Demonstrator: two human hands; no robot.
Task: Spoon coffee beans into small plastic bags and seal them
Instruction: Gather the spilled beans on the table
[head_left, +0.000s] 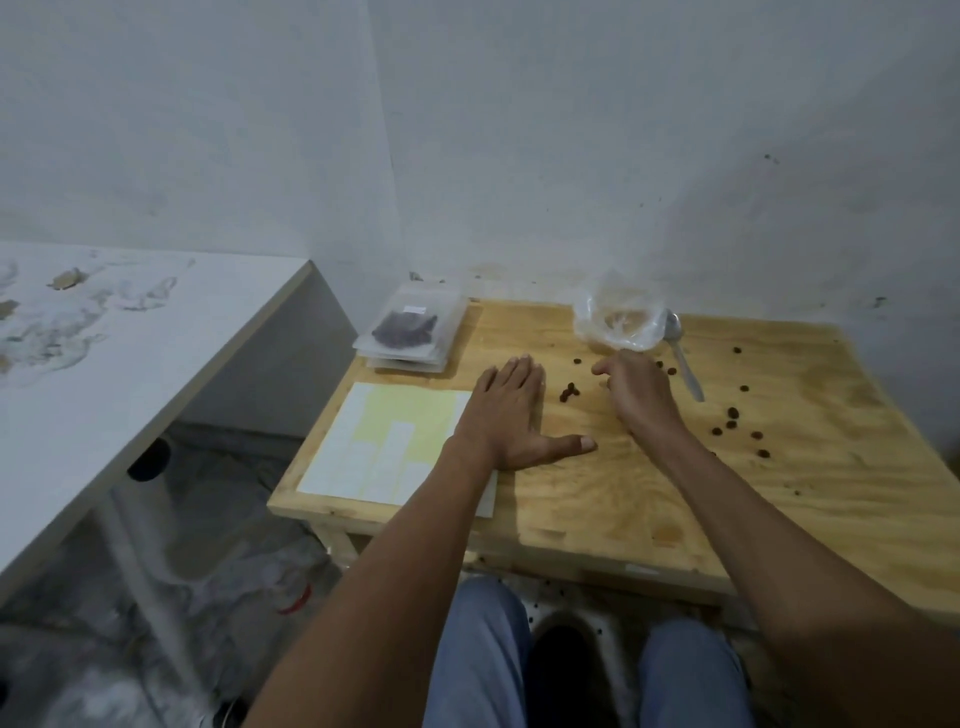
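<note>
Coffee beans (569, 391) lie scattered over the bench (623, 493). Right hand (636, 392), fingers curled, seems to gather strays; left hand (511, 415) lies flat, released. Next, likely the spoon (684, 358) at one o'clock.

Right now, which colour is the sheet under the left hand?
The sheet is pale yellow with white label strips, seen in the head view.

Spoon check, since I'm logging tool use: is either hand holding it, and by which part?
No. The spoon lies untouched on the table. Left hand rests flat; right hand curls over loose beans, grip unclear.
</note>
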